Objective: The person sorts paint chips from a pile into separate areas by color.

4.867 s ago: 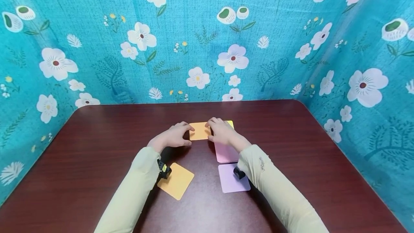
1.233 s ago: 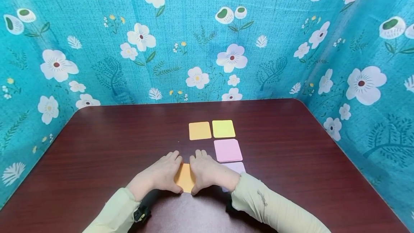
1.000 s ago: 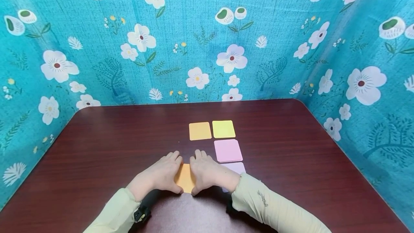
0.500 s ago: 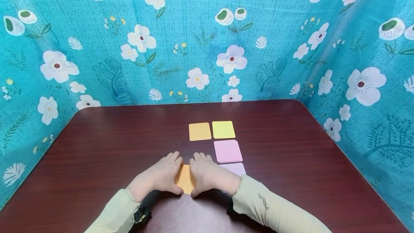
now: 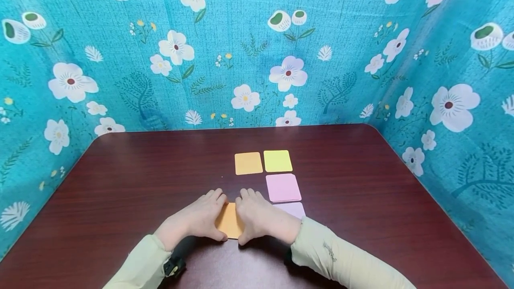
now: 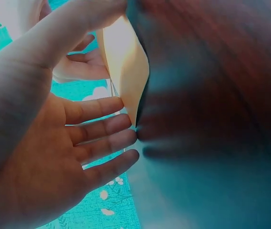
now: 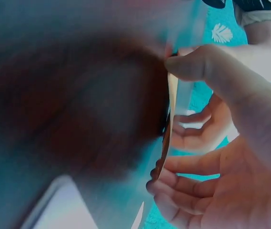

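Observation:
An orange square card (image 5: 230,223) with rounded corners lies between my hands at the front middle of the table. My left hand (image 5: 196,217) holds its left side, thumb at the near edge and fingertips toward the far one. On the right side my right hand (image 5: 259,217) spans the card the same way. The card (image 6: 128,62) looks bowed in the left wrist view, with a dark gap under its edge. Seen from the right wrist, the card (image 7: 170,112) is edge-on between thumb and fingers. Both hands cover its sides.
Behind, an orange card (image 5: 248,163) and a yellow card (image 5: 278,161) lie side by side. Below the yellow one come a pink card (image 5: 283,187), seemingly stacked, and a lilac card (image 5: 291,209) partly under my right forearm. A floral curtain (image 5: 245,79) surrounds the dark table (image 5: 152,164).
Both hands have come from the rear orange card to the front one, which was turned askew and is now squared up. In the last half second the hands barely move; its near edge looks slightly raised.

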Motion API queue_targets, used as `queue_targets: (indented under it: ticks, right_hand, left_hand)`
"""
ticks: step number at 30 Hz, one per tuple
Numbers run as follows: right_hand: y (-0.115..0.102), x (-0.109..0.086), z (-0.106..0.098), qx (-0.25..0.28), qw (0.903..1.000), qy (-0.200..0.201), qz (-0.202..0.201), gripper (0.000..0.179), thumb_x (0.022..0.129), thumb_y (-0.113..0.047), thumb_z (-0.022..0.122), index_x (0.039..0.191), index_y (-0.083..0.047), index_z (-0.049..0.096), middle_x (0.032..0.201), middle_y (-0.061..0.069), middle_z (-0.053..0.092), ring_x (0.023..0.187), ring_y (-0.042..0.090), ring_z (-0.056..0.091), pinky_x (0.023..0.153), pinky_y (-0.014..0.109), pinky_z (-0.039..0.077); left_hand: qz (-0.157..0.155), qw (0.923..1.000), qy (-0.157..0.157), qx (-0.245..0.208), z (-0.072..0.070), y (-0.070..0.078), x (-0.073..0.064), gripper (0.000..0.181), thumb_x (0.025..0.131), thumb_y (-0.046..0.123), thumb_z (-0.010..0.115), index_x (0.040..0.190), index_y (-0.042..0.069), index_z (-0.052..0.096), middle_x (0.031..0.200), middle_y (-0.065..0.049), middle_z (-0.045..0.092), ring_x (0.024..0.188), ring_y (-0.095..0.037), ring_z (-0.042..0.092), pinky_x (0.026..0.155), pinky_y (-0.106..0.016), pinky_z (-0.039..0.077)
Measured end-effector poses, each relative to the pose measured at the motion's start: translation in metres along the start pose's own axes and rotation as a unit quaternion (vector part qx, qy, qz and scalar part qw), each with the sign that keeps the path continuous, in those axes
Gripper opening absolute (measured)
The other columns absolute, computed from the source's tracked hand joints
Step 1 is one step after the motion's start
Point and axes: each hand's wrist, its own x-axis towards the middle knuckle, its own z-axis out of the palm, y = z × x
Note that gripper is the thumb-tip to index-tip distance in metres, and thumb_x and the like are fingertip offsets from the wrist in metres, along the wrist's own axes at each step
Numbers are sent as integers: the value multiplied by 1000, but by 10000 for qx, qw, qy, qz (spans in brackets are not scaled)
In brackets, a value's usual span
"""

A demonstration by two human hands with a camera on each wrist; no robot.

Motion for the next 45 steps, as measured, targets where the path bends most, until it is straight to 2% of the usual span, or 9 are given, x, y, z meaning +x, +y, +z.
queue_targets:
  ticks: [8,12,17,23,28,32,42,45]
  right_hand:
    - [18,2,1,354,9993,17,-143,70,53,-56,74,97,-5,53,89,3,43,82,17,43,69,29,40]
    - [30,3,2,460,9988,80,-118,71,53,-54,75,101,-5,54,94,4,45,87,18,44,72,30,39]
    - [45,7,2,573,9983,129,-62,74,54,-51,75,107,-4,54,102,7,47,95,20,46,79,33,41]
    - [59,12,5,782,9968,189,-41,71,55,-46,75,107,-4,53,98,5,48,91,19,47,79,35,41]
    - [71,19,8,843,9960,284,56,71,55,-45,76,108,-3,54,102,7,49,93,20,48,79,36,41]
    - [79,26,9,890,9956,194,240,74,57,-45,75,114,-4,53,109,8,50,99,22,48,85,38,40]
    - [98,43,13,739,9958,279,474,74,59,-44,75,118,-5,52,115,9,49,104,25,50,90,42,38]
    - [102,50,16,669,9961,188,552,74,60,-45,74,119,-5,51,117,9,48,105,25,49,93,41,38]
  left_hand:
    - [189,9998,28,-103,0,-7,7,69,54,40,79,103,2,49,93,-2,42,84,-16,42,77,-30,42]
    - [200,9990,117,-373,-2,-10,17,68,55,38,79,103,1,48,93,-3,42,83,-15,43,77,-29,43]
    - [-39,9966,34,-822,-5,-14,30,69,59,34,80,109,-1,48,98,-6,42,81,-13,45,76,-27,44]
    - [-406,9931,-136,-1089,-5,-19,46,71,60,33,79,114,0,48,103,-7,42,82,-13,47,77,-28,44]
    - [-372,9932,-80,-1101,-5,-28,59,73,61,32,79,117,-3,47,107,-10,44,89,-16,47,82,-30,43]
    - [-342,9953,7,-903,-5,-34,67,73,62,31,79,117,-4,48,108,-11,44,89,-17,47,81,-30,43]
    - [-779,9936,-45,-812,-4,-46,91,76,68,33,75,125,-5,45,117,-13,42,98,-20,46,86,-30,42]
    - [-866,9926,-86,-841,-3,-49,98,75,69,33,74,126,-5,45,118,-13,41,99,-21,45,87,-30,42]
